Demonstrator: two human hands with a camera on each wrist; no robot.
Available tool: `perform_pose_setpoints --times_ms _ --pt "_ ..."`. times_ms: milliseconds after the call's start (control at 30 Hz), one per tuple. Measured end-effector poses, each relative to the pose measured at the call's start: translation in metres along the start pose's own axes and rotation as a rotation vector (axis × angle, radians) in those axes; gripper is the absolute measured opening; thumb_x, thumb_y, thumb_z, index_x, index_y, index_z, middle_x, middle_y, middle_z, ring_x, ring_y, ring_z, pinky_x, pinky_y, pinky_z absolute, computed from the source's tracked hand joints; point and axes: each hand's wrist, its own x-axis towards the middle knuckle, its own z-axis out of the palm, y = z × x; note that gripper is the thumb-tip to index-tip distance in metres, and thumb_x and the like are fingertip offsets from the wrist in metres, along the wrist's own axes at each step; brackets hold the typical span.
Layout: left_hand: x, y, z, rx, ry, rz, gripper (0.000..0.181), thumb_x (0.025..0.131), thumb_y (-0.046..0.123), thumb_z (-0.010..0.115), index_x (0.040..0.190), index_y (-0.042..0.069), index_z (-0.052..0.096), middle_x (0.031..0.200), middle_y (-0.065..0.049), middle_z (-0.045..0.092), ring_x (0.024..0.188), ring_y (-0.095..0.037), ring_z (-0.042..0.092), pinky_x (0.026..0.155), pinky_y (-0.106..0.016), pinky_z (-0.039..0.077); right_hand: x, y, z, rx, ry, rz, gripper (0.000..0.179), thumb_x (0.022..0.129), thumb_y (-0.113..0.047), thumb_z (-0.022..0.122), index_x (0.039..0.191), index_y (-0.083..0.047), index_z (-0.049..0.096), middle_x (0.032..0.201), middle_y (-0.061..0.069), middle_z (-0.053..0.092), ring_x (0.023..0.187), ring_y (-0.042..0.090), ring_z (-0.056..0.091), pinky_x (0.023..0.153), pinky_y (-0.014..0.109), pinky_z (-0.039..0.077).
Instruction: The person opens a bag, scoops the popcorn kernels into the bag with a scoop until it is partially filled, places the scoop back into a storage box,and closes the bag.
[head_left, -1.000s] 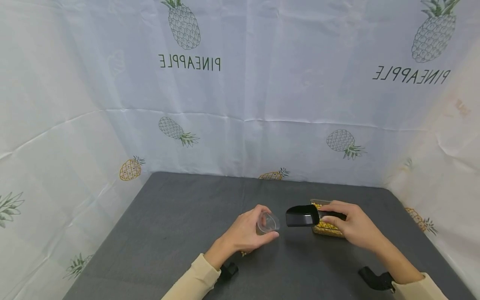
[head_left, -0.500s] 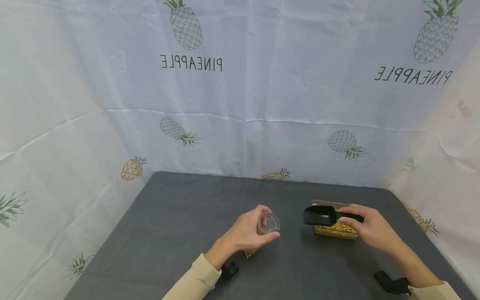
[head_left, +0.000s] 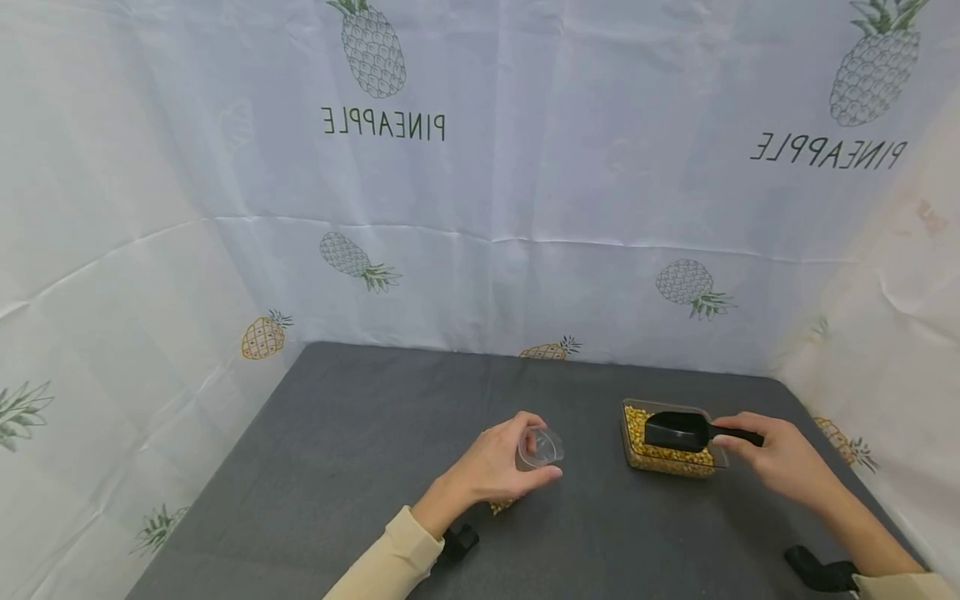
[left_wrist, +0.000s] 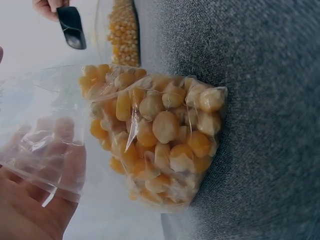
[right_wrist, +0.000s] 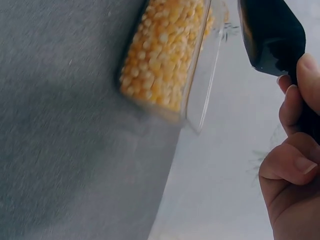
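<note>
My left hand (head_left: 487,467) curls round the upper part of a clear plastic bag, its round mouth spread open in the head view. Up close, the bag (left_wrist: 160,135) stands on the table, its lower part full of yellow corn kernels. On the right, my right hand (head_left: 783,457) grips a black scoop (head_left: 677,432) by its handle, thumb along the grip. The scoop's bowl shows only black inside. It hangs over a clear rectangular container (head_left: 667,468) of corn kernels, above the kernels in the right wrist view.
The dark grey table (head_left: 375,450) stretches out to the left of the hands and between bag and container. White pineapple-print curtains (head_left: 480,183) rise at its back and sides. Black wrist mounts (head_left: 821,571) hang beneath both wrists.
My right hand has carried the scoop to the right, from beside the bag to over the container, uncovering more of the kernels. The left hand and bag have barely moved.
</note>
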Motion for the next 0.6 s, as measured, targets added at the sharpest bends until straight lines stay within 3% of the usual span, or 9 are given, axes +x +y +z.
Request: perform_pose_setpoints --times_ms 100,267,467,600 --pt "0.000 0.000 0.001 0.001 0.002 0.000 0.060 0.093 0.046 0.071 0.136 0.008 0.053 0.097 0.010 0.055 0.069 -0.001 0.047 0.063 -0.019 0.041 -0.003 0.007 -0.002 -0.001 -0.011 0.018 0.030 0.098 -0.018 0.070 0.122 0.000 0.070 0.122 0.027 0.065 0.103 0.046 0.061 0.071 0.047 0.054" --pt "0.000 0.000 0.001 -0.004 -0.002 -0.015 0.059 0.093 0.047 0.070 0.135 0.009 0.053 0.097 0.010 0.055 0.070 -0.001 0.048 0.064 -0.020 0.042 -0.006 0.018 -0.004 -0.021 -0.021 0.046 0.031 0.098 -0.019 0.070 0.122 0.001 0.070 0.119 0.026 0.067 0.096 0.035 0.065 0.069 0.042 0.053" --pt "0.000 -0.001 0.003 0.008 -0.001 -0.011 0.056 0.093 0.046 0.071 0.134 0.012 0.053 0.097 0.009 0.056 0.071 0.000 0.049 0.065 -0.020 0.043 -0.008 0.026 -0.007 -0.028 -0.056 0.087 0.034 0.099 -0.020 0.068 0.122 0.006 0.068 0.119 0.030 0.065 0.100 0.045 0.063 0.068 0.043 0.051" --pt "0.000 -0.001 0.002 0.006 0.000 -0.008 0.055 0.094 0.046 0.070 0.134 0.012 0.053 0.097 0.008 0.056 0.070 0.000 0.048 0.065 -0.020 0.043 -0.009 0.029 -0.008 -0.030 -0.076 0.125 0.037 0.100 -0.022 0.068 0.123 0.007 0.068 0.120 0.031 0.065 0.099 0.045 0.064 0.065 0.039 0.048"
